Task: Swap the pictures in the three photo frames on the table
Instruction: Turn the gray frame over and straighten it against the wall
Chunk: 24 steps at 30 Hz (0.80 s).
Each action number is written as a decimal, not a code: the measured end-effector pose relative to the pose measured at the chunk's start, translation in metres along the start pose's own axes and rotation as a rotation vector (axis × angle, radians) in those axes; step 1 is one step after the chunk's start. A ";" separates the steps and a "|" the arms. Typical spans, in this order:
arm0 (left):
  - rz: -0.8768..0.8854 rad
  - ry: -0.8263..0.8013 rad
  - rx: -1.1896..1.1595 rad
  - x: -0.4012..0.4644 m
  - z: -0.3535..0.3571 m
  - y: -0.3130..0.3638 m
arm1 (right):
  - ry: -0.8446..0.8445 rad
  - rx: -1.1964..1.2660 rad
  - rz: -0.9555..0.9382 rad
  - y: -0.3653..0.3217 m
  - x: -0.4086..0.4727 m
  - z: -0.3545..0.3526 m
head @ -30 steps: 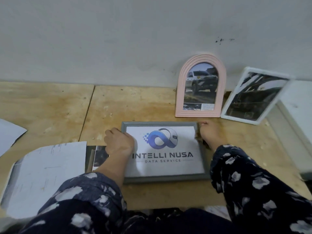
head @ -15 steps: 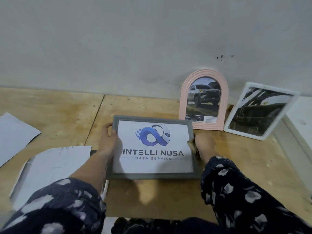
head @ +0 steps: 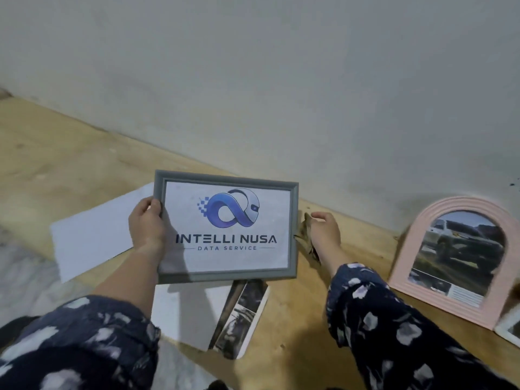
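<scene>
A grey rectangular photo frame [head: 225,274] with an "INTELLI NUSA" logo picture is held tilted above the wooden table [head: 56,164]. My left hand [head: 146,226] grips its left edge. My right hand [head: 323,235] is at its right edge, fingers on a brown stand piece [head: 305,235] that sticks out from behind the frame. A pink arched frame [head: 408,249] with a car photo leans on the wall at the right. Only a corner of a white frame [head: 509,330] shows at the right edge.
Loose white sheets [head: 92,235] lie on the table under and left of the grey frame. A dark photo print [head: 242,319] lies below it beside another white sheet [head: 183,313]. A grey wall [head: 281,80] runs along the table's far side.
The grey frame has been lifted off the table and raised, held by its sides. The view has swung left, so the pink and white frames now sit at the right edge.
</scene>
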<state>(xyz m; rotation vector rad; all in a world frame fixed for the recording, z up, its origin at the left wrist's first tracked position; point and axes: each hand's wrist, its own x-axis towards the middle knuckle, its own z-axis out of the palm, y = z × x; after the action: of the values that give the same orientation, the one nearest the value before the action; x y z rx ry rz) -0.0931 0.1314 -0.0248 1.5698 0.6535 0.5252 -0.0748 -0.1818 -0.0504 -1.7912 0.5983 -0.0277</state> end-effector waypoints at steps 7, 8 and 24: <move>0.120 0.203 -0.022 0.103 -0.059 0.030 | -0.169 -0.266 -0.170 -0.009 -0.004 0.106; 0.125 0.217 -0.035 0.117 -0.066 0.034 | -0.200 -0.293 -0.221 -0.008 -0.005 0.123; 0.155 0.053 -0.070 0.196 -0.023 0.046 | -0.150 -0.168 -0.158 -0.047 0.018 0.171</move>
<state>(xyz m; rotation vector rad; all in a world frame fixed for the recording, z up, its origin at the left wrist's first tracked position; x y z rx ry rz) 0.0397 0.2795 0.0141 1.5526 0.5505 0.6998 0.0137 -0.0275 -0.0661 -1.9803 0.3590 0.0496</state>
